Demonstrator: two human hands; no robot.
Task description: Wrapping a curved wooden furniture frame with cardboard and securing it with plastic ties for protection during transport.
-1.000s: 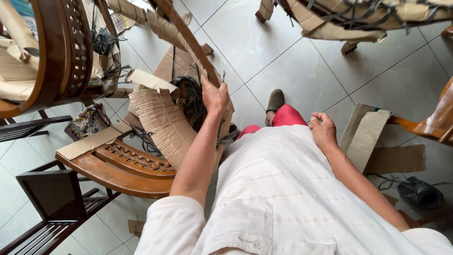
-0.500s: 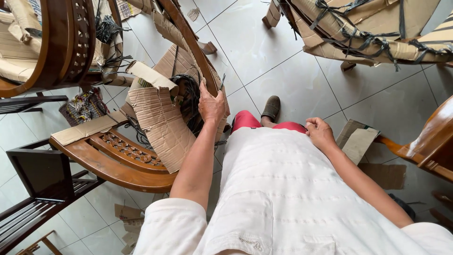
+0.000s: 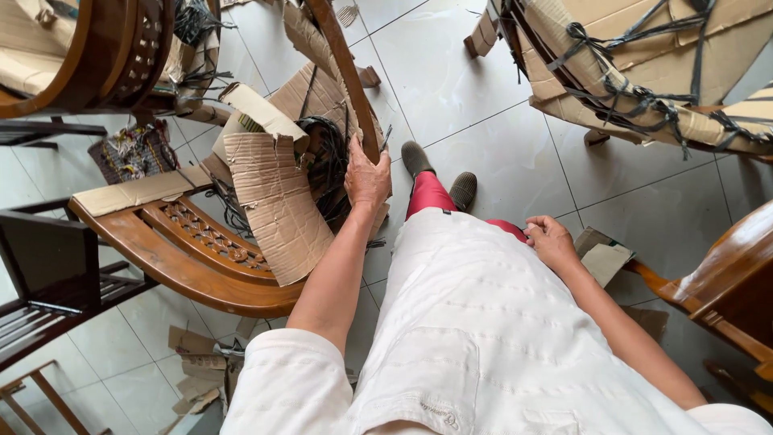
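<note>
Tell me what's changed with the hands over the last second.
Little changed. The left hand keeps its grip on the curved wooden chair rail, and the right hand stays on the thigh. Only the head camera's view shifted; the corrugated cardboard lies where it was.

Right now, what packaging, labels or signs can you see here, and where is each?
Cardboard sheet: brown, corrugated, curled against the wooden chair frame, beside the left hand.
Cardboard wrap: tan, tied with black straps, around the chair top right.
Cardboard scraps: brown, on the floor, lower left.
No signs or screens.
</note>
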